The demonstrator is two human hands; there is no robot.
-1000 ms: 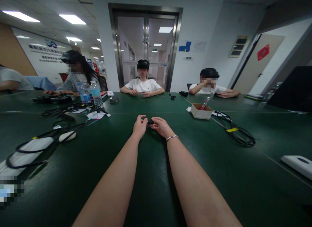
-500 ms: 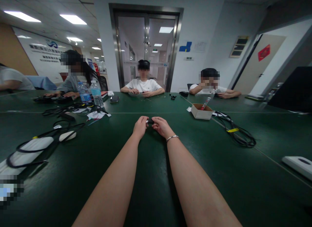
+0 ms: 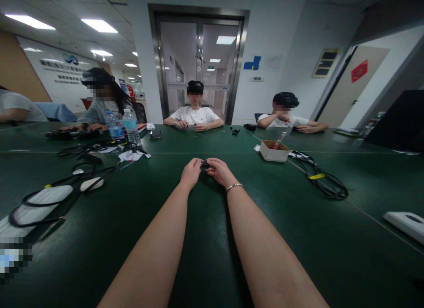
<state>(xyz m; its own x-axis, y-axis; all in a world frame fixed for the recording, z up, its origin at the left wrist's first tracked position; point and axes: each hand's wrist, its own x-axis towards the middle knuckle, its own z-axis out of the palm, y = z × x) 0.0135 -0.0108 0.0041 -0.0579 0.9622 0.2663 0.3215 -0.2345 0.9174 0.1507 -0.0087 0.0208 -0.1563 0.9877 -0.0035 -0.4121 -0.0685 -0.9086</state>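
Observation:
A small black piece (image 3: 205,164), short and stick-like with a silvery bit at its left end, is held level just over the green table (image 3: 212,237). My left hand (image 3: 191,173) pinches the silvery end between thumb and fingers. On the other side, the fingers of my right hand (image 3: 218,170) are closed on the black end. Both hands stay close together, fingertips nearly meeting, and partly cover the piece, so its exact kind is unclear. A silver bangle (image 3: 234,187) circles my right wrist.
Right of my hands stand an open cardboard box (image 3: 274,153) and a coiled black cable (image 3: 326,184). Leftward lie tangled cables (image 3: 89,167), a white power strip (image 3: 49,197) and water bottles (image 3: 131,128). Across the table a person (image 3: 195,114) sits facing me, with others either side.
My left fingers have shifted slightly to the right, closer to my right hand, and less of the silvery end shows. My right hand is almost still.

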